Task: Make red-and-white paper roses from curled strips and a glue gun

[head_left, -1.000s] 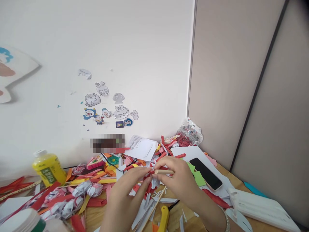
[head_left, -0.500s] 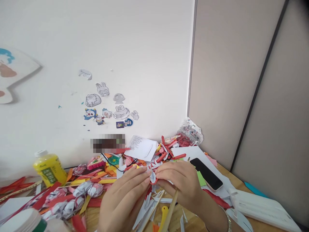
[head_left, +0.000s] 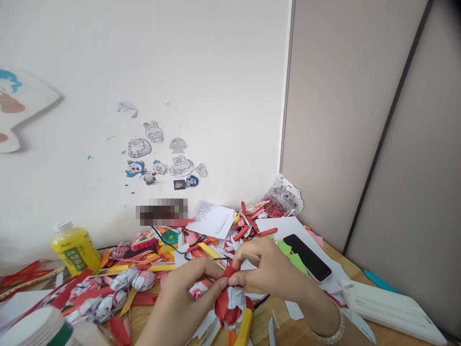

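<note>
My left hand [head_left: 192, 293] and my right hand [head_left: 264, 266] meet above the table, fingertips pinched together on a small red paper piece [head_left: 229, 272]. Just below the fingertips hangs a red-and-white folded paper flower [head_left: 227, 310], its layers bunched together; where the red piece joins it is hidden by my fingers. A pale stick [head_left: 250, 258] shows among the fingers of my right hand. A yellow strip-like piece [head_left: 245, 327] lies directly beneath the flower. Behind my left hand a pink paper rose [head_left: 199, 291] is partly covered.
Coloured paper strips [head_left: 144, 264] and white paper flowers [head_left: 124, 278] cover the left side. A yellow drink bottle [head_left: 77, 250] and a white-lidded jar [head_left: 34, 327] stand there. At right lie a phone [head_left: 308, 258] and a white flat device [head_left: 392, 310]. The wall [head_left: 216, 72] rises behind.
The paper flower has turned over, bringing its red layers into view below my hands. My fingers have shifted from its white folds to the red piece, and the stick has swung up.
</note>
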Demonstrator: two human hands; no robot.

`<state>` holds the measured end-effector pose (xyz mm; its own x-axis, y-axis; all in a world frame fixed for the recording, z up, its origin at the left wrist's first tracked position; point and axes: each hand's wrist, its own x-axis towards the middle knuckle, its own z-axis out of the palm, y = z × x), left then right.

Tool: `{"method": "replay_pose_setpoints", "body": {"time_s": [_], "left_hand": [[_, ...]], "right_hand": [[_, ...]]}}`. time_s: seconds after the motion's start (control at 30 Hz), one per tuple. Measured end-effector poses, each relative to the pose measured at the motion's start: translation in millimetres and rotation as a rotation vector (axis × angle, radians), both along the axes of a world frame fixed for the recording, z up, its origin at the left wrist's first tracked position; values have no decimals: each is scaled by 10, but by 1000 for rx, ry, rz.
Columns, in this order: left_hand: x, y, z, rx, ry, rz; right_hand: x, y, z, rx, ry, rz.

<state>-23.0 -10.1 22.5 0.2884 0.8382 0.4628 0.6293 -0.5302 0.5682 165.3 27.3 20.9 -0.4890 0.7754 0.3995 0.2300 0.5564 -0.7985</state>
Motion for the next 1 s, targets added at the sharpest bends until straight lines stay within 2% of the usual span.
{"method": "replay_pose_setpoints", "body": {"time_s": [0.13, 0.27, 0.43, 0.7, 1.0], "left_hand": [[37, 59, -59, -210, -134, 103], [46, 99, -114, -231, -151, 181], [31, 102, -105, -227, -154, 236], [-1, 164, -71, -433, -247, 115], [8, 143, -132, -399, -149, 130]], "right_hand": [[-23, 74, -54, -160, 0, -20], [-67, 119, -120, -192, 21, -62], [-104, 120, -120, -128, 47, -109], [-128, 110, -111, -61, -29, -86], [-89, 113, -164, 89, -214, -97]]}}
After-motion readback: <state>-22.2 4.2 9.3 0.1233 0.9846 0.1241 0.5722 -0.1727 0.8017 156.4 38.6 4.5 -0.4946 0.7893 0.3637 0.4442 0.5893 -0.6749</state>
